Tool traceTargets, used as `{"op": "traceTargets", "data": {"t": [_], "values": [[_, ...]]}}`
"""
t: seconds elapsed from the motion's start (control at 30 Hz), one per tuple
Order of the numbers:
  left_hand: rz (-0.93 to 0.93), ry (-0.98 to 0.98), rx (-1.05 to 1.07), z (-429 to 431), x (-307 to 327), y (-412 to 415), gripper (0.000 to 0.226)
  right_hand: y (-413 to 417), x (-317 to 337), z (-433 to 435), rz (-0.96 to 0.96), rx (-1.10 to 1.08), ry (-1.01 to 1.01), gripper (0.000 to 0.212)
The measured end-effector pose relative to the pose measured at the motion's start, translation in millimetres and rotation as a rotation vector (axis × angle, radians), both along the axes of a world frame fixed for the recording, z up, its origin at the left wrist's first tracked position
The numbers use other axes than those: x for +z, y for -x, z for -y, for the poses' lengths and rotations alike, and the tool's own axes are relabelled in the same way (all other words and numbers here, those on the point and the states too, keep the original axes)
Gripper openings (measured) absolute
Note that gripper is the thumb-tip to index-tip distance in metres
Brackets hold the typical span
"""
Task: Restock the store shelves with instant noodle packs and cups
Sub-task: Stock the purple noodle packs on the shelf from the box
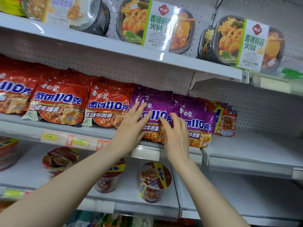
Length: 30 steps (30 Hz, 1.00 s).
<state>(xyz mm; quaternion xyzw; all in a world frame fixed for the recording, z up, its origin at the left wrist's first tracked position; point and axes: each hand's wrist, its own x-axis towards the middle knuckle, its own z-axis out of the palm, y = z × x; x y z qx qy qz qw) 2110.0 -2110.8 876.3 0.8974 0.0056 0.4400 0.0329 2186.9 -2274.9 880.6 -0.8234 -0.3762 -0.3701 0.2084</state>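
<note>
On the middle shelf (49,128), purple noodle packs (159,112) stand in a row between red packs (108,105) on the left and an orange-red pack (227,123) on the right. My left hand (132,126) lies flat against the front purple pack's left side, fingers spread. Over that same pack's lower right part rests my right hand (175,136), fingers also apart. A second purple pack (200,122) leans just right of it. Neither hand grips anything.
Noodle cups (154,181) and a red bowl (59,159) stand on the shelf below. Hot-pot trays (157,25) line the top shelf. The right-hand shelf bay (255,149) holds nothing near its front. Yellow price tags (78,141) run along the shelf rail.
</note>
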Motion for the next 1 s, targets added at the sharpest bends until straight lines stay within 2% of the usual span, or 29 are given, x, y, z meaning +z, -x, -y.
{"op": "traceTargets", "data": {"t": [0.13,0.43,0.73,1.0], "values": [[-0.048,-0.052,-0.015,-5,-8,3,0.071,1,-8,-2,-0.028,0.085,-0.047,0.045],[-0.074,0.055,-0.059,-10,-5,-1,0.070,-2,-3,-10,-0.142,0.066,0.021,0.053],[-0.094,0.039,-0.056,-19,-2,-12,0.072,-8,6,-17,-0.198,0.058,0.039,0.055],[-0.056,0.056,-0.106,-24,-3,1,0.066,-2,2,-10,-0.216,0.085,0.017,0.048]]}}
